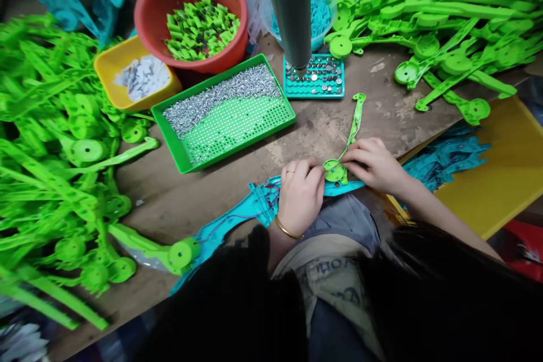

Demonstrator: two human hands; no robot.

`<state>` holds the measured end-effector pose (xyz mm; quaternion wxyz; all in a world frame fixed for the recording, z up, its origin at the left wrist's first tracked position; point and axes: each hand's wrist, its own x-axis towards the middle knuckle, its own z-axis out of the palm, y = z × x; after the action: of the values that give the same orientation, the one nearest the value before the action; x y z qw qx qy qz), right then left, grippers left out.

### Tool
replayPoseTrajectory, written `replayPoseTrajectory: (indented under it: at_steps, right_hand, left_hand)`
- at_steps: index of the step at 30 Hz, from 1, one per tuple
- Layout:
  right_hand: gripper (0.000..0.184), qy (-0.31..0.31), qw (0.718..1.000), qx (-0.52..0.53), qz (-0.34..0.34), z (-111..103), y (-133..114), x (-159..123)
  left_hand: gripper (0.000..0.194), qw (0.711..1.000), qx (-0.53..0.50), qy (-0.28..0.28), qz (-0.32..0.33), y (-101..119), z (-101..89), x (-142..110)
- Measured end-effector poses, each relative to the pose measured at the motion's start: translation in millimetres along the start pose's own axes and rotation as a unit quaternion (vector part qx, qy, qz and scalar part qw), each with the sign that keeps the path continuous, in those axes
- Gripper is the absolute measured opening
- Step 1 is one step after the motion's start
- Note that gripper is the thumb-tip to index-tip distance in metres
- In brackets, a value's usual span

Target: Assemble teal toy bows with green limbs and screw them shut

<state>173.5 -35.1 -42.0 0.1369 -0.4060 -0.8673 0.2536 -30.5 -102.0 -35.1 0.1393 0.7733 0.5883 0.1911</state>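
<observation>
Apparently a thin wire (340, 156) is being positioned: right hand (375, 165) pinching it, left hand (300, 195) curled, grip unclear, at the green piece (332, 176) toward three o'clock from centre, calling for steady fingertips.

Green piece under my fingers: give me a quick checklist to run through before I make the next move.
1. Both hands at the green piece: ok; left hand and right hand meet at its round end.
2. Inside of that round end fully seated: cannot tell; fingers cover part of it.
3. Wires in the blue part tucked in: cannot tell; reddish ones show beside the left hand, but it hides some.
4. Small metal pieces stocked in the green tray: ok; a heap lines its far side.
5. Dark cylinder away from the hands: ok; it ends over the teal tray.
</observation>
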Motion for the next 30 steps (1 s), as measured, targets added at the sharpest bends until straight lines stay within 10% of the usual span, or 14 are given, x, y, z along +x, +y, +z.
replayPoseTrajectory:
  at_steps: [18, 30]
  right_hand:
    - [0.012, 0.006, 0.995, -0.020, -0.099, -1, 9, 10]
    - [0.017, -0.023, 0.999, -0.014, -0.039, -3, 6, 16]
  left_hand:
    - [0.020, 0.997, 0.000, -0.075, -0.014, -14, -4.4, 8]
    - [0.020, 0.983, 0.134, 0.082, 0.094, -4, 6.8, -14]
